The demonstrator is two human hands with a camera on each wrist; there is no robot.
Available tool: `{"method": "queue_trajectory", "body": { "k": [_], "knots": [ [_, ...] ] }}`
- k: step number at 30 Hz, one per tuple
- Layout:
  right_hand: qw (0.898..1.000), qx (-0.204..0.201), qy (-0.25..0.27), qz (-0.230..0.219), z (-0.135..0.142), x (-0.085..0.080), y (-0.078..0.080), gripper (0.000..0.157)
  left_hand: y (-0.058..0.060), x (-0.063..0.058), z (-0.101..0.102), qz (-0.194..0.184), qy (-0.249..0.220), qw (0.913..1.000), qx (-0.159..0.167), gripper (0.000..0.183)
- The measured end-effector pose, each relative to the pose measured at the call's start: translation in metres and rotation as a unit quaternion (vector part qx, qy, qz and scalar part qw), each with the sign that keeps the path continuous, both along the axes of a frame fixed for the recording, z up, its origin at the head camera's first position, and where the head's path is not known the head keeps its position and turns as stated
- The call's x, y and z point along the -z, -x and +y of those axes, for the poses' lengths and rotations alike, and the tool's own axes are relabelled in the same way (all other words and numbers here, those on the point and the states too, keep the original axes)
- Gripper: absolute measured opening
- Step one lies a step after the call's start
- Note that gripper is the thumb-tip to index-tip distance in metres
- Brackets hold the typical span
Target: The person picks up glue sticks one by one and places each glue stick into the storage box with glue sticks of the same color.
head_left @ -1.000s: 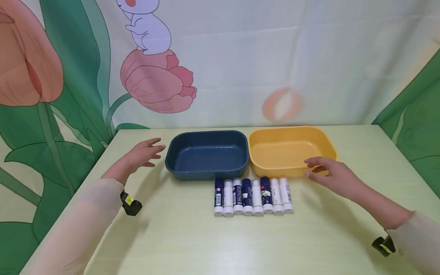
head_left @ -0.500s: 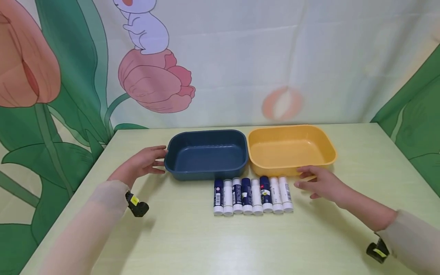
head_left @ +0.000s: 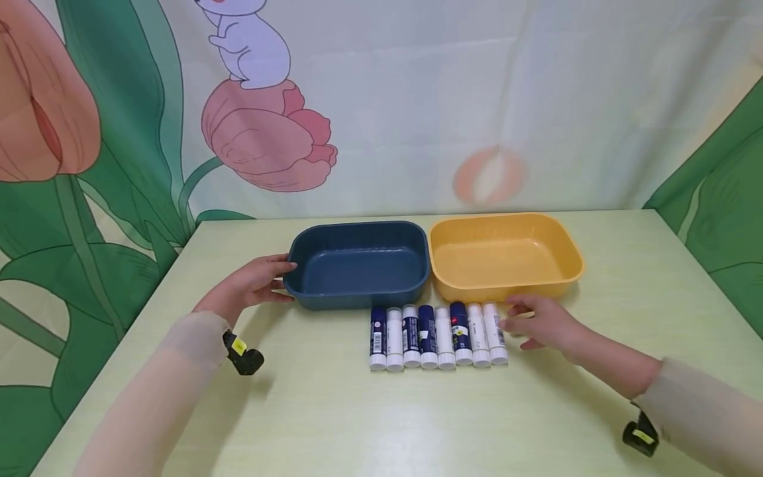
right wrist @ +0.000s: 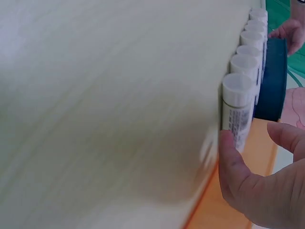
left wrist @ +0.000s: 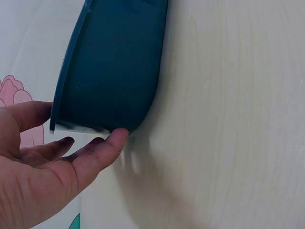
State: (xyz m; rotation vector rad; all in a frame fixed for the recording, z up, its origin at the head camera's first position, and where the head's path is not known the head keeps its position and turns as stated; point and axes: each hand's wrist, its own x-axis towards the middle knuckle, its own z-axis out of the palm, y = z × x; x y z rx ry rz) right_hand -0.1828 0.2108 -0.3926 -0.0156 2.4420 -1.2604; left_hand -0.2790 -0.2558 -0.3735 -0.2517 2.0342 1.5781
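Note:
At the left end of the blue bin [head_left: 357, 301], my left hand [head_left: 253, 281] touches with extended fingers. One fingertip overlaps the bin's rim in the head view; in the left wrist view another [left wrist: 116, 139] lies at the lower corner of the end wall. My right hand [head_left: 542, 323] is beside the right end of a row of glue sticks. One of its fingertips is right at the outermost white glue stick [right wrist: 233, 117], while another finger stands apart from it. Nothing is gripped in the right hand. The row mixes navy glue sticks [head_left: 427, 331] with white ones.
A yellow bin [head_left: 497, 291] stands close against the blue bin's right side, behind the row of glue sticks. Both bins have nothing in them. The pale table [head_left: 334, 424] extends in front, and a printed cloth [head_left: 393, 112] hangs behind.
My left hand has moved right and slightly down, from beside the blue bin onto its end. My right hand has moved left and down, from the yellow bin's front to the outermost glue stick.

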Motion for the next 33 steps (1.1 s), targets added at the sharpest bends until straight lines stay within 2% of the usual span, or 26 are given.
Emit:
{"method": "queue_trajectory", "body": {
  "k": [8, 17, 27, 33],
  "knots": [
    [1.000, 0.014, -0.007, -0.007, -0.010, 0.010, 0.003, 0.062, 0.000, 0.005, 0.001, -0.001, -0.012, 0.9999, -0.008, 0.061],
    [0.999, 0.033, -0.014, -0.021, -0.015, 0.015, 0.007, 0.067, 0.000, 0.006, -0.001, -0.008, -0.025, 0.9996, -0.007, 0.061],
    [0.999, 0.021, -0.028, -0.010, -0.019, 0.016, 0.008, 0.068, -0.002, 0.007, -0.004, -0.005, -0.026, 0.9996, -0.007, 0.060],
    [0.998, 0.012, -0.047, -0.028, -0.021, 0.011, 0.009, 0.066, -0.001, 0.009, -0.008, -0.004, -0.039, 0.9992, 0.005, 0.060]
  ]
}}
